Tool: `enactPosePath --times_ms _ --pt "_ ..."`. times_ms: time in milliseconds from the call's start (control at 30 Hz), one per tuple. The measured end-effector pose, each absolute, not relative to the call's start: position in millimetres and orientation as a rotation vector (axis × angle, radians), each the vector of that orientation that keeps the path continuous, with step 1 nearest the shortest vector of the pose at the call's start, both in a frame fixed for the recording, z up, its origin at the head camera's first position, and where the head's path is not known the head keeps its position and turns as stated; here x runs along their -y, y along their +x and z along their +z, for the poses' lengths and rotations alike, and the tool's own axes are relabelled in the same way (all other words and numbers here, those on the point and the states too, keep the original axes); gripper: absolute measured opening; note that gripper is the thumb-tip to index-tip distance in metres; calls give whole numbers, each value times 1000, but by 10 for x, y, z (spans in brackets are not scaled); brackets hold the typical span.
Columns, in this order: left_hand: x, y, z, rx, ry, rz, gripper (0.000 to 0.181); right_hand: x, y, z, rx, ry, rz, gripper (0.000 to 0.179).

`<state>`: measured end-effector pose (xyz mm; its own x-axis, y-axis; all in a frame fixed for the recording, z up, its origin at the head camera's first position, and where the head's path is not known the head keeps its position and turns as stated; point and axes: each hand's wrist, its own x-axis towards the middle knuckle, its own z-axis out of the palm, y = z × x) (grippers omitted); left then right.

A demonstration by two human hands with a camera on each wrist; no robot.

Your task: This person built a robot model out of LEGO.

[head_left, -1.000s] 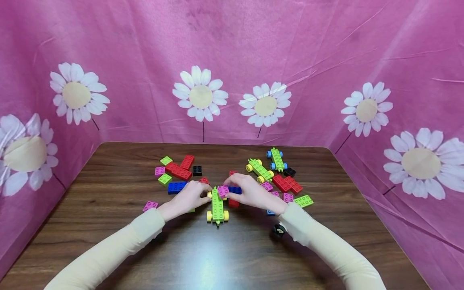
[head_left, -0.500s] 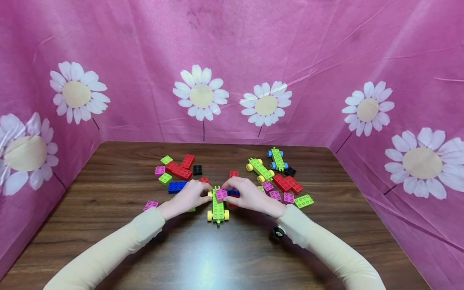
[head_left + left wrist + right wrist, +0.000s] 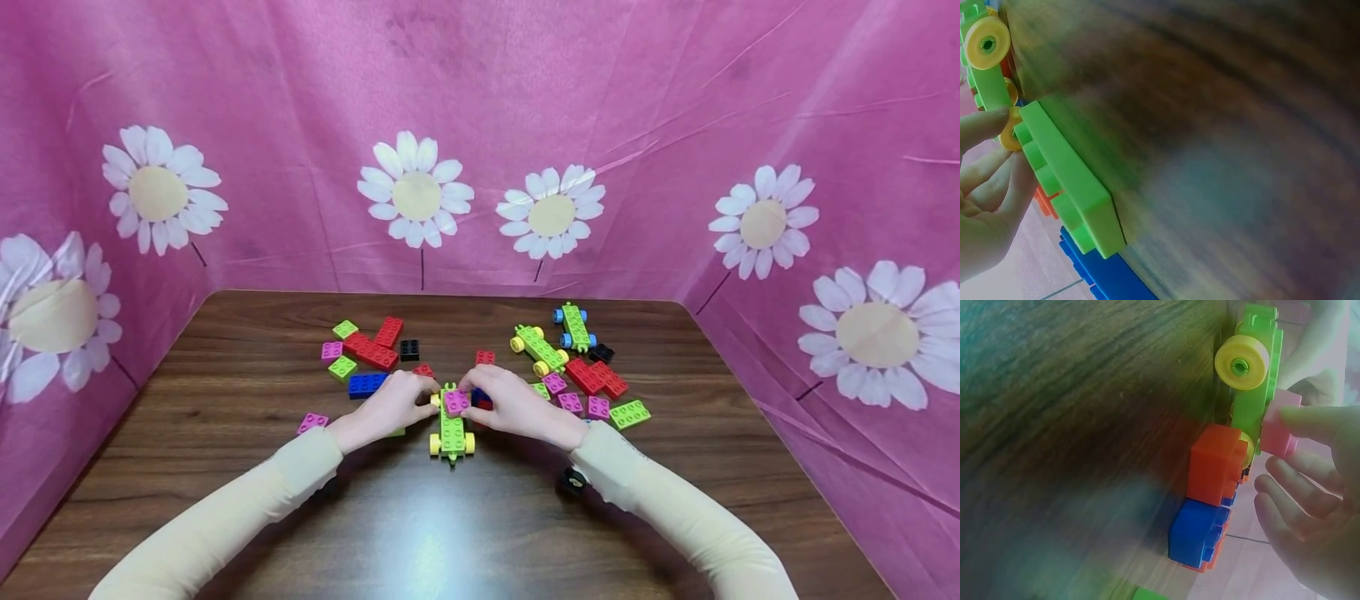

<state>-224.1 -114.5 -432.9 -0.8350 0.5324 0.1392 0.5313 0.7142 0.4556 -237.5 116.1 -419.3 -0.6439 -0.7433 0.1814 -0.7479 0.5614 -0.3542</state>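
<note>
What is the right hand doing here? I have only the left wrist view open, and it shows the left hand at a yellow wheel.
Observer: In the head view, the right hand pinches a pink brick at the far end of the green chassis.
Reviewer: Is that brick fully seated?
Observer: The right wrist view shows it right at the chassis's top side; whether it is locked on, I can't tell.
Reviewer: Any base with wheels that aren't yellow?
Observer: Yes, the head view shows a blue-wheeled base, beside another yellow-wheeled base.
</note>
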Motion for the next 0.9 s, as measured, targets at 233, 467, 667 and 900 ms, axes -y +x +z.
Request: enactPosePath --times_ms 233,467,667,900 --pt "1142 -2242 -4323 -2900 893 775 23 -1128 -2367 -4213 2742 1318 568 30" --pt "1163 -2230 -4317 -2888 872 772 24 -1084 -2367 -4209 2763 1311 578 30" --pt "1158 -2238 -4328 -2892 897 770 23 -1093 -2379 -4214 2728 1330 643 28" --pt "1151 -2261 -4330 -2894 917 783 21 -1103 -2395 -4233 2714 1314 681 28"
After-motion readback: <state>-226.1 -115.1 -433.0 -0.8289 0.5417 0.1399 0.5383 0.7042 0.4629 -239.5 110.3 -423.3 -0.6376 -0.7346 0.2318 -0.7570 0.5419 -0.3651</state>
